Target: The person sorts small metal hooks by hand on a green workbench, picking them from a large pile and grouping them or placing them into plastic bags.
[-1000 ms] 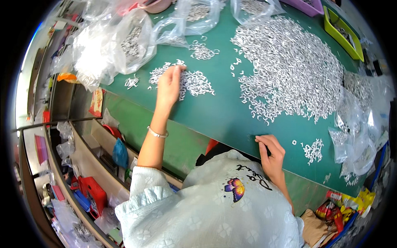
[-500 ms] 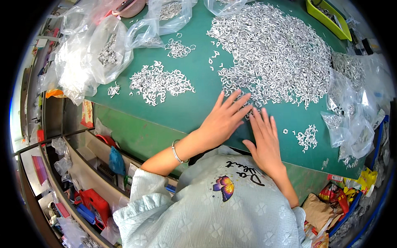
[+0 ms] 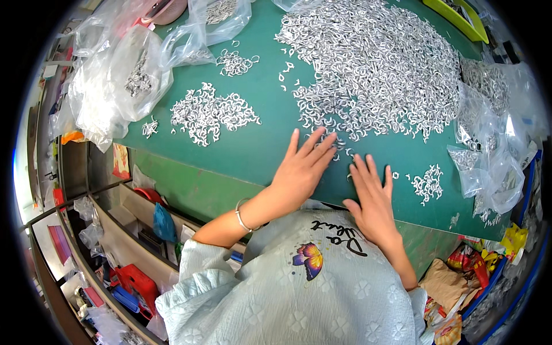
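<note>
A large heap of small silvery curved metal pieces [image 3: 374,69] covers the far right part of the green table [image 3: 247,155]. At the heap's near edge lies my left hand [image 3: 303,167], palm down with fingers spread, its fingertips touching a few loose pieces. My right hand [image 3: 372,198] rests flat to its right, fingers stretched out, a couple of pieces by its fingertips. Neither hand grips anything. To the left is a smaller pile of the same pieces [image 3: 213,114]. Another little pile [image 3: 428,185] sits to the right of my right hand.
Clear plastic bags with metal parts [image 3: 132,86] stand at the left, and more plastic bags [image 3: 489,161] at the right edge. A yellow-green tray [image 3: 460,20] is at the far right. Below the table's left side is an open drawer [image 3: 138,224] with a blue bag [image 3: 164,223].
My hands have moved apart: the left slid slightly left, the right slightly right. A few loose pieces now show between them. The whole view has shifted a little.
</note>
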Demonstrator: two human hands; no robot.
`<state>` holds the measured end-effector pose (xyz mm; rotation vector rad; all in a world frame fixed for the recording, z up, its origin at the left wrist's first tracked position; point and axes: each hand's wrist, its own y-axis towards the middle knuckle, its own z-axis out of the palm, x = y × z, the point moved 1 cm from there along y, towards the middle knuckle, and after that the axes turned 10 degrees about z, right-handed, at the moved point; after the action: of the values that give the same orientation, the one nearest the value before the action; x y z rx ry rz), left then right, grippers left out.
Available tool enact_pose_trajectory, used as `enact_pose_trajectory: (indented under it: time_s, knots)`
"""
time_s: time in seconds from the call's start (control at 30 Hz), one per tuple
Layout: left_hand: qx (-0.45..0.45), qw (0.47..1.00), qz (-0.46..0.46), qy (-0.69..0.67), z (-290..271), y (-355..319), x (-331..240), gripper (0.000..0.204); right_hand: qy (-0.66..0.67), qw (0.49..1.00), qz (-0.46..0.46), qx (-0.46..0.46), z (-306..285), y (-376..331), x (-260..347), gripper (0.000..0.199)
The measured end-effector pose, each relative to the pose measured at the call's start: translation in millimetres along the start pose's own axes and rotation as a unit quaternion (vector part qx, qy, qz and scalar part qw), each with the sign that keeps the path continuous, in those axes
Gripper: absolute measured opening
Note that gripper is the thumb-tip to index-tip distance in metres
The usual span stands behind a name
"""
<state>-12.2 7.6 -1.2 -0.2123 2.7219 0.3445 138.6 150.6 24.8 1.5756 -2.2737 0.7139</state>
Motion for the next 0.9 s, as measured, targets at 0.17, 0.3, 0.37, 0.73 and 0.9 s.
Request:
enact_pose_trajectory:
  time_s: [0.17, 0.3, 0.37, 0.73, 0.9]
  knots:
    - [-0.058, 0.994, -0.018, -0.093, -3, 5, -14, 0.039, 0.029, 0.994, 0.013, -0.105, 3, 10, -8, 0.057]
    - [-0.048, 0.996, -0.01, -0.069, -3, -2, -12, 0.039, -0.018, 0.999, 0.006, -0.049, 2, 5, -1, 0.056]
    - [-0.066, 0.994, -0.002, -0.093, -8, -7, -8, 0.04, -0.03, 0.998, 0.009, -0.05, -4, -3, -9, 0.058]
    - [-0.103, 0.984, 0.059, -0.134, 17, -10, -34, 0.037, -0.12, 0.99, 0.064, -0.041, -1, -17, -17, 0.071]
    - [-0.04, 0.995, 0.086, -0.045, 21, -5, -41, 0.04, -0.136, 0.986, 0.082, -0.044, -3, -21, -18, 0.075]
